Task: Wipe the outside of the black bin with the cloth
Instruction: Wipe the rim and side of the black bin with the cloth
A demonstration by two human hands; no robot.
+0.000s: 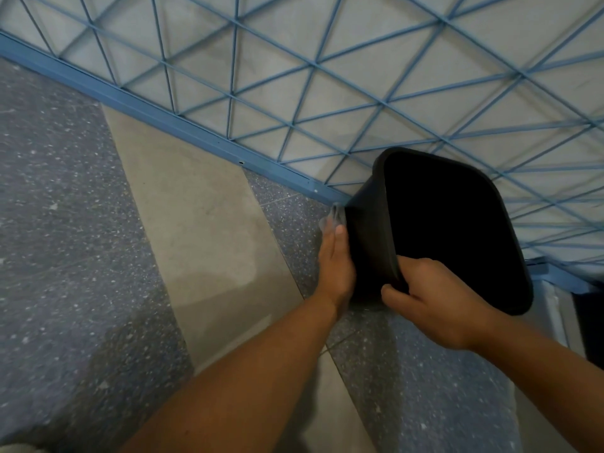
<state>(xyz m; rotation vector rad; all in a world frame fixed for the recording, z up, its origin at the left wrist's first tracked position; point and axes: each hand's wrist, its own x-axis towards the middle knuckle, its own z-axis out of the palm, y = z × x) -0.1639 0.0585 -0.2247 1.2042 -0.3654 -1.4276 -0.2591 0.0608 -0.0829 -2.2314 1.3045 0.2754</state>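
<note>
Speckled grey floor [58, 223] fills the left part of the view, crossed by a paler beige strip [196, 230] that runs from the blue rail down toward us. We see next the left hand [336, 269], reached forward with the forearm coming up from the bottom middle. Its fingers are straight and lie together, flat against the left outer wall of the black bin [369, 243]. A small piece of pale cloth [330, 220] shows just beyond the fingertips, pressed between the hand and the bin wall; it is blurred, so we cannot tell how much of it is under the palm.

The bin is tilted, with its dark open mouth turned toward us, and its upper end lies against the blue lattice fence [294, 76]. Its outside is matte black with a rounded rim; the inside is only a dark hollow where we can tell no detail. We cannot tell if its bottom touches the floor.

More to the right, the right hand [434, 305] grips the near rim of the bin. The fingers are curled over the edge into the mouth and the thumb presses on the outer wall, so the grip is narrow and closed on the rim. The right forearm enters from the lower right corner.
</note>
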